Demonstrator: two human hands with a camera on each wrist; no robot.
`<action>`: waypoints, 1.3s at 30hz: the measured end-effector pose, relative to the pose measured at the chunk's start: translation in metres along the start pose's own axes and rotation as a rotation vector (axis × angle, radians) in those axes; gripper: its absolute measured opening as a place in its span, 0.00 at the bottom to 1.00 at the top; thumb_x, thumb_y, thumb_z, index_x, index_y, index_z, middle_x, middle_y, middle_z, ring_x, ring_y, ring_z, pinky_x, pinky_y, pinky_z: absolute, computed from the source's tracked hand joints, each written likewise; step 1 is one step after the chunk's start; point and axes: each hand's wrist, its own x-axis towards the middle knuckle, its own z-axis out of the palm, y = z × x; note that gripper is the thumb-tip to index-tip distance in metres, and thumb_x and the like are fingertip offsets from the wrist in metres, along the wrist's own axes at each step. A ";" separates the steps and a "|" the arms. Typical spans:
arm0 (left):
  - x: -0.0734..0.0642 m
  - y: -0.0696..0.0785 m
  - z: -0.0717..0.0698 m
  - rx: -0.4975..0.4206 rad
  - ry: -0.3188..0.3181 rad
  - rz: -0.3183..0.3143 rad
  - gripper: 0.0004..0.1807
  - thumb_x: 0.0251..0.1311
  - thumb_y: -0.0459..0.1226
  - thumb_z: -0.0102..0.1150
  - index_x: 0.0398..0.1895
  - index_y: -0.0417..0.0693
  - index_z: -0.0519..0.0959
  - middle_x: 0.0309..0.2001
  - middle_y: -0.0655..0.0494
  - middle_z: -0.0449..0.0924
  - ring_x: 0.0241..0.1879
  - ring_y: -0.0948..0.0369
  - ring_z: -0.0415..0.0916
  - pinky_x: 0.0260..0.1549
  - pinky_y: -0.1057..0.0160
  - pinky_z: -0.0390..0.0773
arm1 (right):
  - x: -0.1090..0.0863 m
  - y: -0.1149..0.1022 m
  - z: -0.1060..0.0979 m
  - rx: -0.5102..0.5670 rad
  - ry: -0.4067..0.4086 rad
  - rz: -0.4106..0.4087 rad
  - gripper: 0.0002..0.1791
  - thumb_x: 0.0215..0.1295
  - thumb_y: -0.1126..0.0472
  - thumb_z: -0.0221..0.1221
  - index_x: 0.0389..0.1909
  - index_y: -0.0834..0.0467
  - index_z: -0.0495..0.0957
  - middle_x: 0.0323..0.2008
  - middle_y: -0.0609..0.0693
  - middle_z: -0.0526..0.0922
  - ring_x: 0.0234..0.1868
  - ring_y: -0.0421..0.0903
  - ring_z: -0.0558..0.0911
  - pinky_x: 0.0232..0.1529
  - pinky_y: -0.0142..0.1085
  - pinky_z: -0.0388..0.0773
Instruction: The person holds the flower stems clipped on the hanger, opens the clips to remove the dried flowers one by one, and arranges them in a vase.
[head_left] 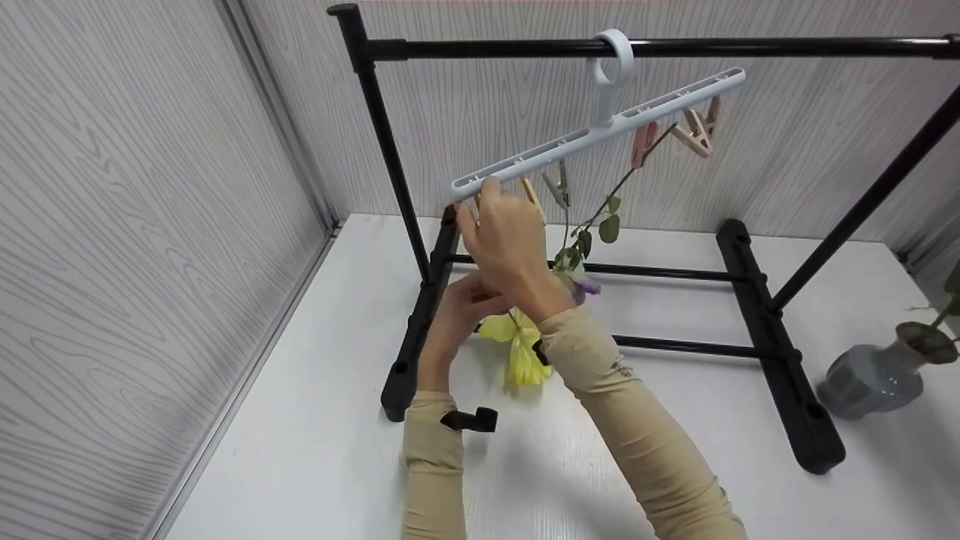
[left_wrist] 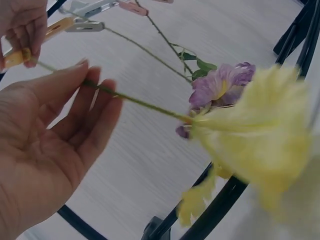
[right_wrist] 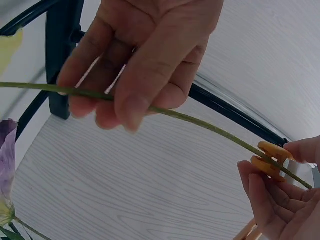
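Note:
My left hand (head_left: 457, 311) pinches the green stem (left_wrist: 150, 105) of a yellow flower (head_left: 527, 360) between thumb and fingers. The bloom hangs low, pointing away from the hand. Above it, my right hand (head_left: 510, 240) holds a yellow-orange clothespin (right_wrist: 274, 149) at the left end of a pale hanger (head_left: 540, 155). In the right wrist view the stem passes between the clothespin's two arms, its end sticking out beyond. Close by, a purple flower (left_wrist: 220, 92) hangs head down, partly hidden by the right wrist in the head view.
The hanger tilts, left end low, from a black rack's top bar (head_left: 495, 49). Along it are a grey clothespin (head_left: 559, 186), a pink one (head_left: 643, 142) gripping a leafy stem, and beige ones (head_left: 696, 133). A grey vase (head_left: 870, 379) stands at the right.

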 end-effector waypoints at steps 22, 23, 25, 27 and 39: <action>-0.018 0.026 -0.020 0.523 -0.192 -0.090 0.09 0.51 0.32 0.67 0.20 0.46 0.75 0.19 0.61 0.72 0.20 0.64 0.65 0.22 0.66 0.65 | -0.001 0.015 -0.001 0.073 -0.011 -0.048 0.23 0.62 0.45 0.62 0.32 0.62 0.71 0.15 0.48 0.70 0.16 0.43 0.67 0.18 0.38 0.65; -0.017 0.027 -0.018 0.539 -0.172 -0.081 0.10 0.51 0.32 0.67 0.20 0.47 0.75 0.19 0.61 0.71 0.21 0.64 0.66 0.22 0.65 0.66 | -0.001 0.017 -0.002 0.087 -0.038 -0.035 0.23 0.61 0.44 0.62 0.34 0.63 0.72 0.17 0.49 0.73 0.17 0.43 0.69 0.19 0.38 0.67; -0.016 0.029 -0.016 0.566 -0.130 -0.061 0.11 0.51 0.32 0.68 0.20 0.48 0.74 0.19 0.61 0.71 0.21 0.64 0.66 0.23 0.65 0.66 | -0.003 0.020 -0.004 0.114 -0.102 -0.009 0.25 0.60 0.44 0.63 0.39 0.64 0.73 0.21 0.52 0.77 0.19 0.44 0.73 0.22 0.38 0.70; -0.015 0.031 -0.013 0.602 -0.085 -0.033 0.11 0.52 0.32 0.68 0.20 0.49 0.74 0.19 0.61 0.72 0.22 0.64 0.67 0.24 0.65 0.68 | -0.006 0.024 -0.007 0.109 -0.171 0.010 0.25 0.60 0.46 0.64 0.43 0.65 0.74 0.27 0.53 0.80 0.24 0.46 0.77 0.26 0.38 0.74; -0.008 0.036 -0.012 0.740 0.204 0.142 0.07 0.52 0.35 0.70 0.23 0.49 0.80 0.25 0.61 0.81 0.30 0.62 0.77 0.33 0.61 0.77 | -0.038 0.054 -0.025 0.094 -0.476 -0.048 0.09 0.57 0.76 0.54 0.27 0.63 0.82 0.26 0.52 0.82 0.29 0.47 0.79 0.32 0.41 0.77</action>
